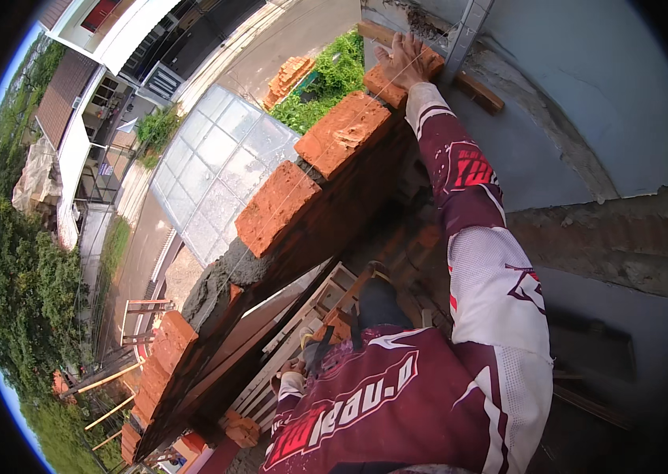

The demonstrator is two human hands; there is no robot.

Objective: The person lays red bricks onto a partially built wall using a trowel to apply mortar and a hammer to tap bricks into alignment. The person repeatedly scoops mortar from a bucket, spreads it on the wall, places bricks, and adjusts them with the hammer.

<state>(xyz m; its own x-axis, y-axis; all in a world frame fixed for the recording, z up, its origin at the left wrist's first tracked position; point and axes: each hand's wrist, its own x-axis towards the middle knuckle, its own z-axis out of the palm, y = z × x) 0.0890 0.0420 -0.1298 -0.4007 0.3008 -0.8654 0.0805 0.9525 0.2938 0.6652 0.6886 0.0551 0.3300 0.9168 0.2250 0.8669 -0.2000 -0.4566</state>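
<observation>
The right hand (402,62) lies with fingers spread on the end brick (383,85) atop the wall (361,170) — probably seating it; next calls for levelling it. Left hand (292,369) looks curled — its hold, one cannot tell.

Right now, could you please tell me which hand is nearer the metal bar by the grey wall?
Right: the right hand is beside that metal bar, on a brick; the left hand is well away, low beside the torso.

The maroon jersey (429,387) bears red-and-white lettering (349,407) across its front. Its right sleeve (500,316) combines white mesh (476,257), a maroon forearm section (460,207) with red print (472,167), and a white cuff (424,98). The trousers (381,304) are dark.
</observation>
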